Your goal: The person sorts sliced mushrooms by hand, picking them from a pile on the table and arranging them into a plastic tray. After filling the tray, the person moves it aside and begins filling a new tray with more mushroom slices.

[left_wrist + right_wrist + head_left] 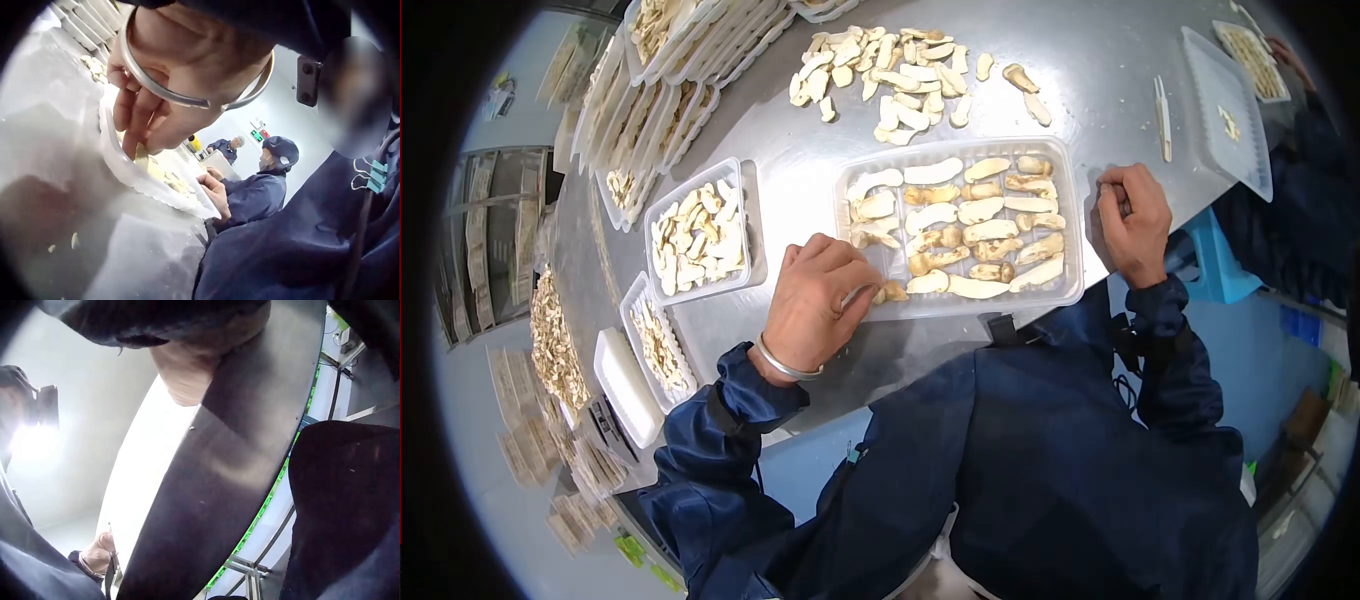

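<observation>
A clear plastic tray [1084, 250] stands at the table's front edge with rows of sliced mushrooms [982, 211]. My left hand [820, 295], a metal bangle at its wrist, is over the tray's near left corner. Its thumb and fingers pinch a mushroom slice [142, 156] inside the tray wall, as the left wrist view shows. To the right of the tray, my right hand [1136, 220] rests on the table with its fingers loosely curled and nothing held. The right wrist view shows only part of this hand [187, 372], its fingers hidden.
Loose mushroom slices [900, 75] lie in a heap beyond the tray. A smaller filled tray [747, 225] stands to the left, before stacked trays [685, 100]. White tweezers [1163, 120] and another tray [1225, 130] are at the right. Another person [262, 187] sits across in the left wrist view.
</observation>
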